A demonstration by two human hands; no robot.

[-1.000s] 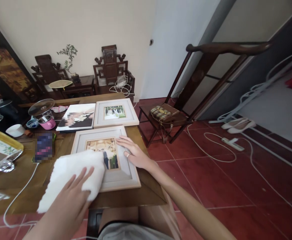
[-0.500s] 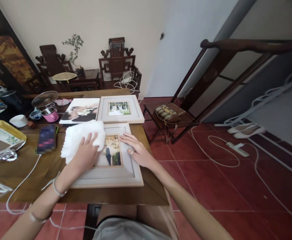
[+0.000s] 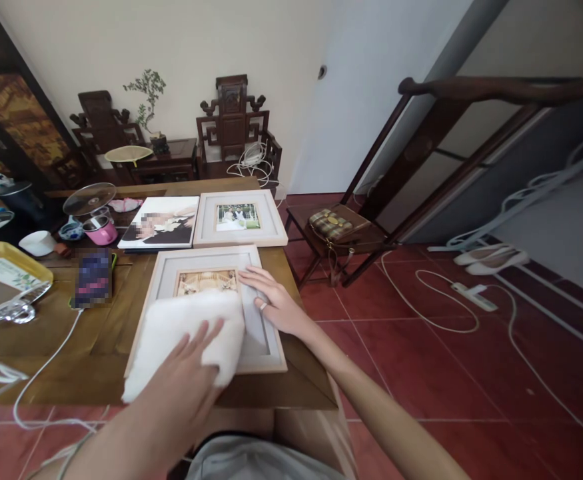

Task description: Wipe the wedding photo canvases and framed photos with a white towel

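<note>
A light wooden picture frame (image 3: 251, 263) with a sepia photo lies flat on the wooden table (image 3: 71, 333) in front of me. My left hand (image 3: 191, 373) presses a white fluffy cloth (image 3: 181, 327) onto the frame's near half, fingers spread flat on the cloth. My right hand (image 3: 271, 303), wearing a ring, lies flat and open on the frame's right border, holding it down. The cloth hides the lower part of the photo.
Behind it lie a second framed photo (image 3: 240, 219) and an unframed print (image 3: 158, 222). A phone (image 3: 92, 278), pink pot (image 3: 100, 230), yellow tray (image 3: 8, 263) and cables sit at left. A dark wooden chair (image 3: 351, 230) with a bag stands right, on red tiles with cords.
My left hand has drawn the cloth from the frame's far left corner down toward me, over the lower part of the glass. My right hand has stayed put.
</note>
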